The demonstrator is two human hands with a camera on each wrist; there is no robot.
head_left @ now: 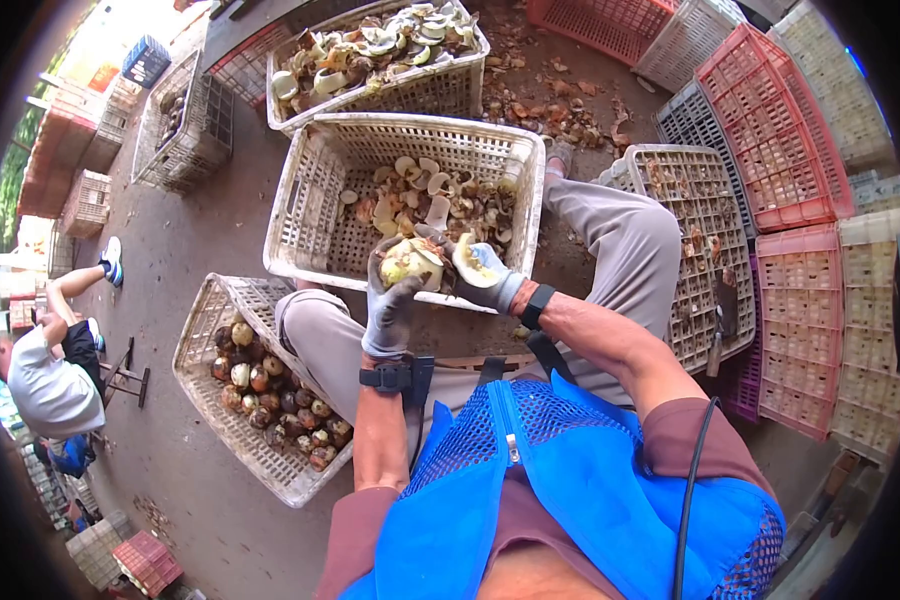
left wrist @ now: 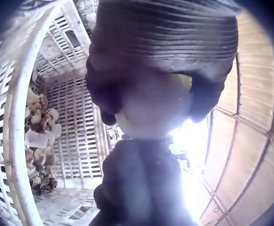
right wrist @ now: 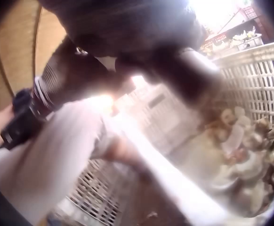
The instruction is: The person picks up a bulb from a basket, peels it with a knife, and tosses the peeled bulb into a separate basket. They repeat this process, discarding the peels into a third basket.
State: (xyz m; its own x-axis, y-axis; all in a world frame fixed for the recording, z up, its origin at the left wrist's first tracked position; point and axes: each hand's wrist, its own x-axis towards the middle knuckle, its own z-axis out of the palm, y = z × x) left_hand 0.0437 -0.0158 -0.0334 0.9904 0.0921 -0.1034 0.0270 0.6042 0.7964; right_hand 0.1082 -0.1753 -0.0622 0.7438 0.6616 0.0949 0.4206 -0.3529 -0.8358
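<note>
In the head view my gloved left hand (head_left: pixel 386 312) grips a pale yellow-green onion (head_left: pixel 410 262), its outer skin partly off, above the near rim of a white crate (head_left: pixel 300 195). My gloved right hand (head_left: pixel 498 290) is close beside it and holds a curved, pale onion layer (head_left: pixel 474 262), with its fingertips by the onion. In the left wrist view the onion (left wrist: pixel 151 108) shows blurred between dark gloved fingers. The right wrist view is blurred and backlit. Peeled layers and skins (head_left: pixel 435 208) lie in the crate.
A crate of whole brownish onions (head_left: pixel 270 385) leans by my left leg. Behind the middle crate is another, heaped with peelings (head_left: pixel 380 45). An upturned crate (head_left: pixel 685 230) with a tool (head_left: pixel 716 345) on it stands at right. Skins (head_left: pixel 560 105) litter the floor. Another person (head_left: pixel 55 370) sits at far left.
</note>
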